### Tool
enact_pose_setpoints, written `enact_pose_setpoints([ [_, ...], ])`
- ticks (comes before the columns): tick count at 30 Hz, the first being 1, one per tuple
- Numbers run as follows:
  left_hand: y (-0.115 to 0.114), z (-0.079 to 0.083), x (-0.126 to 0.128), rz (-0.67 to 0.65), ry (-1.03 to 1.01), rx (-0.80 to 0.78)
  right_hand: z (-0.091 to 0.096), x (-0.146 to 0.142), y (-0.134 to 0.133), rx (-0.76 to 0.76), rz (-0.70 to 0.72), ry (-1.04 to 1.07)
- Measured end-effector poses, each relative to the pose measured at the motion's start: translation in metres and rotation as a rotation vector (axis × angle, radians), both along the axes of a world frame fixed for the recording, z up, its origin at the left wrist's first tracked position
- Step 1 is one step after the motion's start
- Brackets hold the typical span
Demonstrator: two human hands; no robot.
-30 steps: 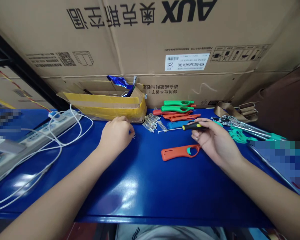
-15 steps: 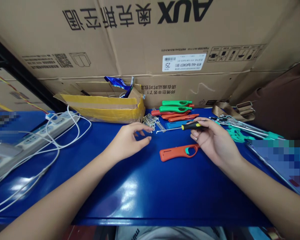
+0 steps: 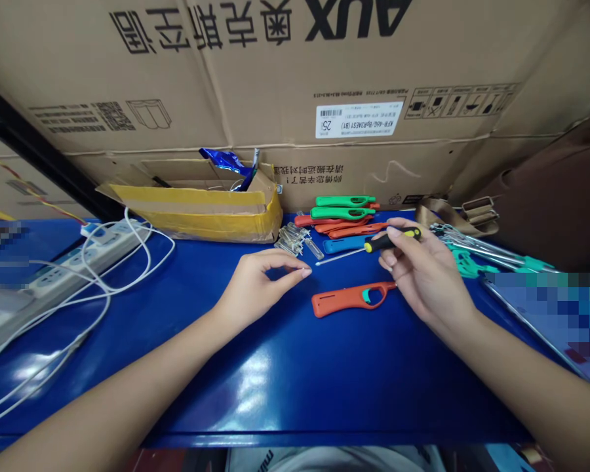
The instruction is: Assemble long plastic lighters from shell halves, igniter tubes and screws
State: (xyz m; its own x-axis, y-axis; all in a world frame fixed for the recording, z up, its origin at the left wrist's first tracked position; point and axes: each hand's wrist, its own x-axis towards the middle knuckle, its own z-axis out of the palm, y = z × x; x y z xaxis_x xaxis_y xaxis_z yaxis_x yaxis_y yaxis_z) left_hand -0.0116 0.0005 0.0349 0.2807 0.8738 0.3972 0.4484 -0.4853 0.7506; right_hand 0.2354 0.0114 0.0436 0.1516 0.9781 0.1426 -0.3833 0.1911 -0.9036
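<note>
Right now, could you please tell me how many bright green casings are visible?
2, at the back of the pile: a rear green casing and, nearer, a front green casing; more may be hidden.

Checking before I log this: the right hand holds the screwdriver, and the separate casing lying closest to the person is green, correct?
Not the colour: the head view shows that casing is orange. The right hand does hold the screwdriver.

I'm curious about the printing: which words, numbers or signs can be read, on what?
"AUX": carton
"奥克斯空调": carton
"师傅您辛苦了!": carton
"请在搬运时对我…": carton, rest unclear
"KFR-46G/BpR3AES1 (B1)": label
"25": label
"min": cloth
QR code, small print, symbols: too small
</note>
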Motion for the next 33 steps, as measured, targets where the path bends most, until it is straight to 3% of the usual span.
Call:
enact_pose_setpoints([
  [4,-0.003,-0.002,0.0,-0.032,0.147,0.157,0.003,-0.001,-0.006,0.16,-0.058,-0.213],
  [8,-0.004,-0.004,-0.001,-0.056,0.274,0.229,0.006,-0.007,-0.016,0.233,-0.017,-0.286],
  [16,-0.005,-0.005,0.0,-0.06,0.318,0.256,0.002,-0.01,-0.02,0.258,-0.008,-0.305],
  [25,-0.006,-0.007,0.002,-0.073,0.249,0.173,0.004,-0.008,-0.022,0.293,-0.016,-0.342],
  [33,-0.006,-0.008,0.002,-0.078,0.254,0.18,0.003,-0.009,-0.023,0.246,0.002,-0.275],
])
